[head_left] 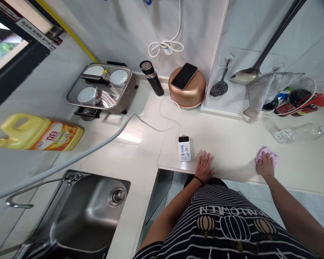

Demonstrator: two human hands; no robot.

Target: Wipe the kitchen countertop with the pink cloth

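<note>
My left hand (204, 167) lies flat on the front edge of the pale countertop (226, 140), fingers spread and holding nothing. Just left of it sits a white power bank (184, 149) with a dark display and a white cable (162, 129) plugged into its top. Farther right, my right hand (265, 165) presses down on a crumpled pink cloth (272, 157), its fingers bent over the fabric. Behind that hand, a clear plastic bottle (304, 133) lies on its side on the counter.
A steel sink (89, 212) with a tap is at lower left, near a yellow detergent jug (43, 133). Along the back stand an electric pan (118, 99) with bowls under its lid, a black flask (152, 79), and a copper-coloured pot (190, 95) bearing a phone (185, 76).
</note>
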